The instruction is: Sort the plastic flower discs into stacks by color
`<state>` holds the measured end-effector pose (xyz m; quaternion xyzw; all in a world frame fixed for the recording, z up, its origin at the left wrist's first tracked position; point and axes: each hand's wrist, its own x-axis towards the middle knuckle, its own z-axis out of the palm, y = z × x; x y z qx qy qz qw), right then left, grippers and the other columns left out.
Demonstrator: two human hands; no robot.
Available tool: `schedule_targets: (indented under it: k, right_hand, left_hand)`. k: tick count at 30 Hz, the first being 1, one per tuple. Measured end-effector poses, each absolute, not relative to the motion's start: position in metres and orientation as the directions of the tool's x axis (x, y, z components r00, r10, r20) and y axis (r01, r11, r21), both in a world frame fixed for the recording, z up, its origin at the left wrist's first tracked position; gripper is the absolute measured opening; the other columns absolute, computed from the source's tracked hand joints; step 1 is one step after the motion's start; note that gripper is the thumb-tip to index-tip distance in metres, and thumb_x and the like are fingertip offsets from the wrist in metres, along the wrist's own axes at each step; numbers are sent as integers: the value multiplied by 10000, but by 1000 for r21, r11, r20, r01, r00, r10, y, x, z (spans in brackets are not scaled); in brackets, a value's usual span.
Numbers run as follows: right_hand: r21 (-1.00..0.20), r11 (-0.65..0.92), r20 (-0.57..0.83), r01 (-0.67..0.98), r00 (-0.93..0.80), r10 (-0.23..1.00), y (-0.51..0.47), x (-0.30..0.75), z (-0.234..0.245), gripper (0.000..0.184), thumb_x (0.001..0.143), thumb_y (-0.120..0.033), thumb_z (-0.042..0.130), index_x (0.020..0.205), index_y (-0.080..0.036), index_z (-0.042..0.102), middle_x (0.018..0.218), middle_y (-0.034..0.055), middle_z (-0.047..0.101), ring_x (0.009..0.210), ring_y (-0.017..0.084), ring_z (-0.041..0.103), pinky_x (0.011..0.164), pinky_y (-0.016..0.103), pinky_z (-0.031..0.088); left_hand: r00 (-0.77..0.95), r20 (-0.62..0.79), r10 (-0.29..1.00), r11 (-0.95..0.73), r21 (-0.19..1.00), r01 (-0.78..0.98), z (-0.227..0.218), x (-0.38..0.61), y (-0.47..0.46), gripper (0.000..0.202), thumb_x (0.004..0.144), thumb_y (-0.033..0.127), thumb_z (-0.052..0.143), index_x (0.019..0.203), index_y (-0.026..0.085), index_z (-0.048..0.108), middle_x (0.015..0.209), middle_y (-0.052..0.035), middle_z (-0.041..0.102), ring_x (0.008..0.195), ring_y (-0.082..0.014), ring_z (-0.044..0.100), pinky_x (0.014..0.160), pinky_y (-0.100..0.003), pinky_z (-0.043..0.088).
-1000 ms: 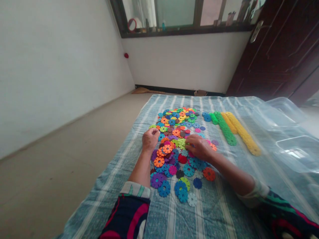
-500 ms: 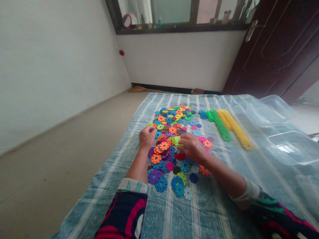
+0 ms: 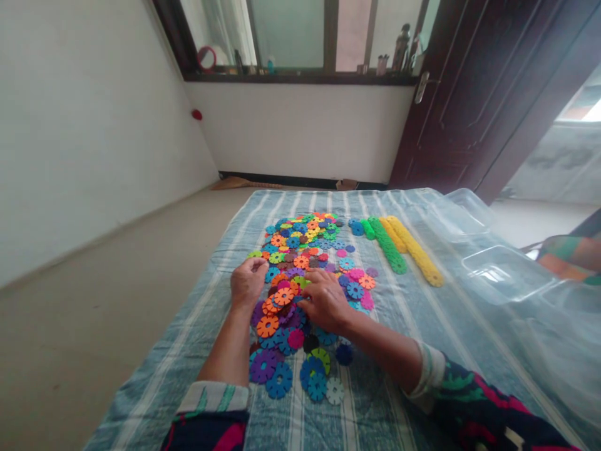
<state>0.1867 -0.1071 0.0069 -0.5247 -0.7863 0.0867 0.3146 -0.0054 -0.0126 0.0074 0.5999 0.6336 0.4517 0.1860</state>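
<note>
1. Surface: a blue-and-white striped cloth [image 3: 422, 326] covers the whole working surface. What lies under it is not visible.
2. Main item: a loose pile of flat, notched plastic discs in mixed colours [image 3: 300, 247] lies in the middle of the cloth, running from near the sleeves to the far end.
3. Left hand [image 3: 248, 282]: rests at the left edge of the pile, fingers curled into a loose fist, knuckles up. Whether anything is inside the fist cannot be told.
4. Right hand [image 3: 325, 300]: palm down on the pile, fingers bent onto the discs beside a yellow-green disc [image 3: 300, 282]. Whether it pinches a disc cannot be told, as the fingertips are hidden.
5. Between the two hands: an orange disc [image 3: 283, 296] on top of the others, close to both hands.
6. Near edge of the pile: a purple disc [image 3: 263, 365] and a white disc [image 3: 335, 391] lie flat.
7. Right of the pile, apart from it: a green strip of joined discs [image 3: 387, 245] and a yellow strip of joined discs [image 3: 416, 257] lie side by side.
8. Further right: clear plastic tubs [image 3: 504, 272] on the cloth.
</note>
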Motion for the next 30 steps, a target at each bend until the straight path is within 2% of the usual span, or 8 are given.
schedule_targets:
  k: [8,13,17,20,23,26,30]
  right_hand:
    - [-671,372,339,642,-181,923,-98,195,18,105,727,-156,707,642,-218,709,950,48,700,928,200,630,808,316,477]
    - [-722,428,423,543,-144,895,-80,225,27,128,750,-137,674,649,-211,705,924,38,707,912,180,647,807,303,489]
    - [-653,349,438,673,-40,898,-42,279,36,113,785,-154,636,714,-193,714,918,44,703,891,166,646,834,305,483]
    - [-510,173,418,843,67,906,-11,324,43,144,813,-164,596,759,-177,729,933,69,706,922,191,643,838,313,476]
    - [-386,64,397,920,103,912,14,357,48,179,835,-161,566,801,-163,741,954,91,711,936,211,649,819,306,476]
    - [-302,50,360,952,66,931,30,373,48,180,848,-174,568,858,-162,746,989,105,715,952,217,652,805,292,477]
    - [-270,62,316,961,28,948,42,375,42,171,842,-167,578,830,-165,748,945,99,728,924,215,662,777,274,474]
  left_hand:
    - [-219,312,925,-130,798,588,5,-8,-9,267,669,407,570,783,196,688,827,-42,739,803,-204,680,800,-287,515]
    - [-234,298,925,-117,812,571,7,-8,-10,258,657,395,588,790,198,688,844,-43,743,827,-211,683,824,-298,515]
    - [-240,288,927,-105,814,571,7,-9,-10,258,659,398,589,790,200,690,824,-36,739,826,-213,685,819,-300,514]
    - [-239,290,927,-106,813,573,7,-10,-10,255,660,394,591,793,201,694,831,-37,739,830,-211,685,817,-295,512]
    - [-242,298,923,-110,808,578,7,-10,-10,243,659,385,599,785,201,694,822,-32,737,827,-207,683,818,-291,513]
    - [-242,294,925,-108,812,574,7,-9,-11,232,659,377,606,781,201,695,809,-26,736,818,-204,682,817,-290,514]
    - [-248,292,924,-104,813,573,5,-11,-10,246,666,386,609,795,197,700,814,-29,738,816,-204,682,812,-290,514]
